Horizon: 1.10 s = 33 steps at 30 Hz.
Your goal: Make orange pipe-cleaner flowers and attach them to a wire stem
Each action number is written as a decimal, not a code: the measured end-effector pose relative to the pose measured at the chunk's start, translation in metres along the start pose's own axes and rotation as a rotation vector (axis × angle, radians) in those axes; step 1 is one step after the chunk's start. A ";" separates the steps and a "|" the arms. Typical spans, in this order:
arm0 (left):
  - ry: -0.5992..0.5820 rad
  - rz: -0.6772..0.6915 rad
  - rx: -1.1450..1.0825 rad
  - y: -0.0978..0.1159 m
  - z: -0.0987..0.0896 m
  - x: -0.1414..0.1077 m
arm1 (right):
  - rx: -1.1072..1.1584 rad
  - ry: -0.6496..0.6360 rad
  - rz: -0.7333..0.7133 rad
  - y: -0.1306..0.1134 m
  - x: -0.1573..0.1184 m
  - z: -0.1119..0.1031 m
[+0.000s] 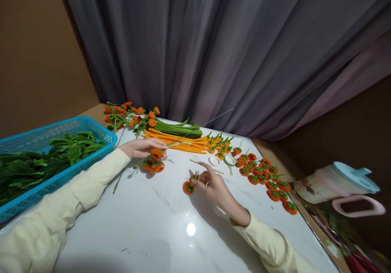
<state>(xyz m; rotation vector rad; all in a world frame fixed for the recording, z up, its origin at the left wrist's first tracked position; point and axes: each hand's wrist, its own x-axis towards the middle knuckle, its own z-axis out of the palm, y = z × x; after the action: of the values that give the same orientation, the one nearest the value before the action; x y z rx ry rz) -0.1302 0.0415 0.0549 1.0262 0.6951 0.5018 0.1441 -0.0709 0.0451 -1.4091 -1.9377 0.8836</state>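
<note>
My left hand (143,147) is closed around a thin green wire stem (201,125), which points up to the right. Fuzzy orange chenille pumpkins with green tops hang by its fingers: one pumpkin (157,154) sits higher, a small cluster (154,167) lower. Long green leaf-like ends trail below that wrist. Over the white table, my right hand (214,185) pinches at the green top of a small orange pumpkin (194,178). Another pumpkin (188,187) lies right beside it. The exact contact of these fingertips is partly hidden.
A blue basket (100,151) of green chenille leaves stands left. Behind lie finished orange sprigs (122,112), green stems (180,129) and orange strips (180,142). Tape rolls (229,160), a thin stick (207,166) and rows of pumpkins (259,171) sit right, near a tumbler (330,183).
</note>
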 end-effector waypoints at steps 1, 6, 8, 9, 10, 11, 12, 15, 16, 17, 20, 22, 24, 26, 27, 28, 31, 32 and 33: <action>-0.012 -0.003 -0.053 -0.005 -0.001 0.003 | -0.071 0.053 -0.045 -0.005 0.004 -0.003; -0.053 -0.012 -0.134 -0.019 0.001 0.010 | -0.382 0.020 -0.187 -0.039 0.029 0.010; -0.068 -0.004 -0.157 -0.021 0.002 0.009 | -0.302 -0.072 -0.154 -0.048 0.044 0.028; -0.074 0.007 -0.168 -0.021 0.002 0.008 | -0.270 -0.096 -0.140 -0.050 0.052 0.038; -0.078 0.022 -0.178 -0.021 0.003 0.008 | -0.242 -0.112 -0.128 -0.051 0.061 0.047; -0.080 0.039 -0.186 -0.020 0.003 0.007 | -0.208 -0.127 -0.113 -0.051 0.069 0.055; -0.080 0.059 -0.195 -0.020 0.002 0.007 | -0.171 -0.137 -0.096 -0.050 0.077 0.061; -0.061 0.115 -0.220 -0.016 0.001 0.005 | -0.034 -0.183 -0.039 -0.044 0.092 0.068; -0.051 0.131 -0.230 -0.014 0.001 0.004 | 0.015 -0.212 -0.018 -0.042 0.093 0.067; -0.040 0.144 -0.240 -0.013 0.001 0.003 | 0.064 -0.247 0.004 -0.040 0.093 0.065; -0.011 0.170 -0.259 -0.010 0.003 0.002 | 0.190 -0.352 0.058 -0.039 0.087 0.060; 0.003 0.176 -0.255 -0.011 0.006 0.001 | 0.283 -0.390 0.080 -0.041 0.079 0.057; 0.013 0.175 -0.234 -0.012 0.008 0.002 | 0.407 -0.398 0.105 -0.043 0.070 0.055; 0.022 0.166 -0.196 -0.012 0.010 0.002 | 0.504 -0.390 0.139 -0.046 0.060 0.052; 0.025 0.157 -0.172 -0.012 0.012 0.002 | 0.524 -0.382 0.155 -0.047 0.055 0.050; 0.025 0.144 -0.151 -0.011 0.014 0.002 | 0.527 -0.373 0.165 -0.047 0.048 0.047; 0.028 0.048 0.000 -0.010 0.024 0.003 | 0.574 -0.343 0.180 -0.046 0.025 0.036; 0.036 0.005 0.089 -0.011 0.029 0.004 | 0.605 -0.337 0.185 -0.044 0.016 0.032; 0.048 -0.030 0.196 -0.011 0.034 0.004 | 0.648 -0.327 0.192 -0.042 0.007 0.028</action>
<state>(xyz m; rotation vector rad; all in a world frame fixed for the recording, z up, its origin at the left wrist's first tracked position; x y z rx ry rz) -0.1019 0.0194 0.0551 1.1880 0.8128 0.4390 0.0967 -0.0784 0.0616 -1.1065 -1.5150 1.7329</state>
